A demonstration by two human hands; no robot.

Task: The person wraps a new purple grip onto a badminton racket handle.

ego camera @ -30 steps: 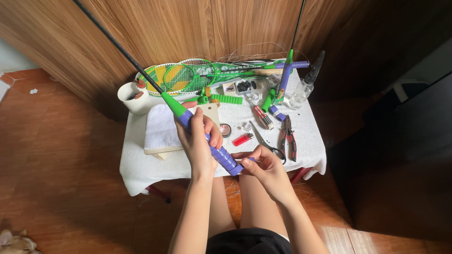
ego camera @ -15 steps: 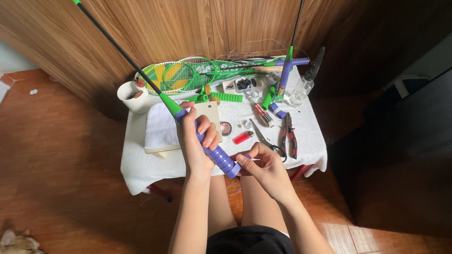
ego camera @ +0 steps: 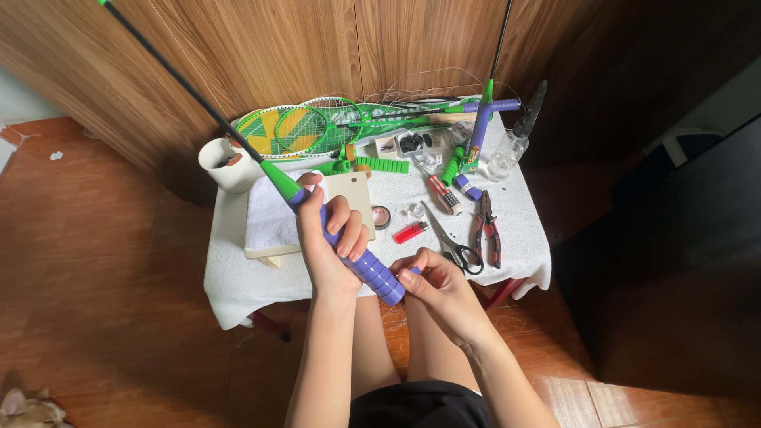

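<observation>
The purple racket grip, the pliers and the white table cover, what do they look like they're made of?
Racket grip: seemingly soft synthetic tape, matte purple, wound in overlapping ridges.
Pliers: dark metal jaws, handles sleeved in red and black, likely plastic or rubber.
Table cover: white cloth, probably towelling; it looks nubby and hangs limp over the edge.

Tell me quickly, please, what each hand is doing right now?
Left hand: closed around the purple racket grip.
Right hand: fingers pinching the grip's butt end.

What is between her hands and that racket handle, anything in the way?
Nothing visible. The left hand is wrapped straight around the purple grip, and the right hand pinches its butt end. Both are bare.
</observation>
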